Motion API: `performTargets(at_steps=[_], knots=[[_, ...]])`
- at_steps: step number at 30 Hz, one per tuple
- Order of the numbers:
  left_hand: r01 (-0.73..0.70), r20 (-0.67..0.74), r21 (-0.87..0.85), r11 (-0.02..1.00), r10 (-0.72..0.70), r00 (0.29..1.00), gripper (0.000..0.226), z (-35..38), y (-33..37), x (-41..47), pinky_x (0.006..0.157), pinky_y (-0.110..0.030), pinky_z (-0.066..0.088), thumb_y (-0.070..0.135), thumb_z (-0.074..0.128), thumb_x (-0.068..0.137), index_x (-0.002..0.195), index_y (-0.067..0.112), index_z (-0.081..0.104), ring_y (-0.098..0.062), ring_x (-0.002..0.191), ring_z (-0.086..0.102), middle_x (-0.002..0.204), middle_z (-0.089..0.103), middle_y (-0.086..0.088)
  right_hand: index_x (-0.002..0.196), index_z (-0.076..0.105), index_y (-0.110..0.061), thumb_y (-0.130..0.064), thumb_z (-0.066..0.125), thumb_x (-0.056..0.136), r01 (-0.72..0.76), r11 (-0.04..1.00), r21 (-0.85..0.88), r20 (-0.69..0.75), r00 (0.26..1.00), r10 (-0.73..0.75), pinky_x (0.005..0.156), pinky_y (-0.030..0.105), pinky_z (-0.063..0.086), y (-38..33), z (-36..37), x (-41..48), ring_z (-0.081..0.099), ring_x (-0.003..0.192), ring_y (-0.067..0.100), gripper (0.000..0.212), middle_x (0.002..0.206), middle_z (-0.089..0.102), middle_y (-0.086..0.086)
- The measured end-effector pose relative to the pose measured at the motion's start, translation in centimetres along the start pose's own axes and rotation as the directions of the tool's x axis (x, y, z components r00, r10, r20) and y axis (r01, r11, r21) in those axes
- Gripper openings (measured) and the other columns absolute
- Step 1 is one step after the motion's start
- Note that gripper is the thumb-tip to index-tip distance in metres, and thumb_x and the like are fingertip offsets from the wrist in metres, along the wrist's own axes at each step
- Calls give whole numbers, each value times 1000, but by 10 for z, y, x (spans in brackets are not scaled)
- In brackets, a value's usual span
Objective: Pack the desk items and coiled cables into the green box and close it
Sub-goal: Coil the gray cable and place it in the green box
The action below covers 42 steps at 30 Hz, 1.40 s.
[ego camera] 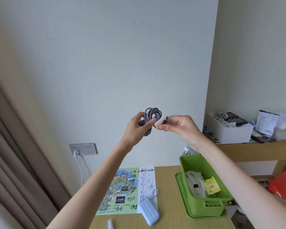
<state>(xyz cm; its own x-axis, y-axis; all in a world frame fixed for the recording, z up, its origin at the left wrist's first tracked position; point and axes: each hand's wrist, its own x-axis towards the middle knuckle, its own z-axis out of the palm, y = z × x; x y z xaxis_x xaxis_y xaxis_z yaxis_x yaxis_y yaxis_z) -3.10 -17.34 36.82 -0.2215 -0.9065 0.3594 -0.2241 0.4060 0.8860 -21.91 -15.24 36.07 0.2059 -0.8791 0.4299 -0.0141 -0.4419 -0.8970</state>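
I hold a coiled grey braided cable up in front of the wall. My left hand grips the coil. My right hand pinches the cable's plug end just right of the coil. Below on the wooden desk stands the open green box, resting on its green lid. Inside it are white sachets, a small bottle and a yellow tea packet. A pale blue power bank lies on the desk left of the box.
A printed map sheet with handwriting lies under the power bank. A wall socket has a white plug and cord. A shelf at right holds a white box with cables. A curtain hangs at left; an orange bag sits at right.
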Motion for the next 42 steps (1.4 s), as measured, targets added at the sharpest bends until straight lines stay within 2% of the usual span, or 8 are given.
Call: performTargets(at_steps=[5,11,18,23,30,36,39,42], knots=[[-40,-46,2,999,40,998,22,9,-1,0,59,-34,31,29,62,92,95,9,54,-20,61,37,65,46,-11,90,67,-3,-23,79,72,-65,993,95,-101,992,74,76,25,55,-2,0,2,70,80,22,29,87,75,17],[-150,15,62,987,150,989,17,12,-5,-1,55,-30,34,29,61,93,93,15,52,-18,56,37,57,44,2,89,72,1,-13,76,80,-288,952,100,-50,955,294,69,20,55,-10,-8,2,69,74,18,17,85,75,15],[-337,147,348,875,304,941,19,10,-14,-4,54,-27,31,32,61,92,98,22,47,-16,57,37,63,46,9,83,74,0,-9,79,76,-473,881,35,-91,876,474,66,20,58,-13,-13,3,71,69,18,12,82,76,14],[-440,249,660,609,376,893,32,12,-17,-6,64,-37,43,47,56,93,101,18,46,-22,75,47,84,53,5,78,52,-5,1,80,73,-416,901,123,-316,844,433,59,22,59,-1,-5,-2,69,54,20,29,65,72,14],[-356,167,767,534,369,914,45,33,-21,-5,57,-35,41,51,68,81,90,18,40,-22,68,48,83,59,3,78,65,2,1,82,70,-305,949,78,-519,801,300,72,33,60,20,7,-8,72,61,25,19,73,72,16],[-227,84,677,700,232,969,40,45,-34,-1,57,-33,43,59,65,79,85,22,52,-20,63,55,71,62,7,82,75,-2,-13,75,80,-320,947,28,-506,813,290,74,27,54,37,-10,-15,66,72,17,11,78,73,11],[-57,179,276,959,7,984,34,54,-40,1,54,-32,37,42,75,79,82,13,57,-22,54,45,65,59,-2,89,73,-6,-3,64,84,-344,939,-18,-472,831,296,75,27,54,51,-26,-18,65,82,17,10,85,71,5],[142,347,-32,989,-122,930,27,61,-44,3,43,-18,32,28,77,81,79,8,60,-16,47,43,69,61,-10,99,71,-10,5,60,85,-359,933,17,-257,900,351,81,27,56,71,-40,-27,68,96,19,23,99,74,6]])
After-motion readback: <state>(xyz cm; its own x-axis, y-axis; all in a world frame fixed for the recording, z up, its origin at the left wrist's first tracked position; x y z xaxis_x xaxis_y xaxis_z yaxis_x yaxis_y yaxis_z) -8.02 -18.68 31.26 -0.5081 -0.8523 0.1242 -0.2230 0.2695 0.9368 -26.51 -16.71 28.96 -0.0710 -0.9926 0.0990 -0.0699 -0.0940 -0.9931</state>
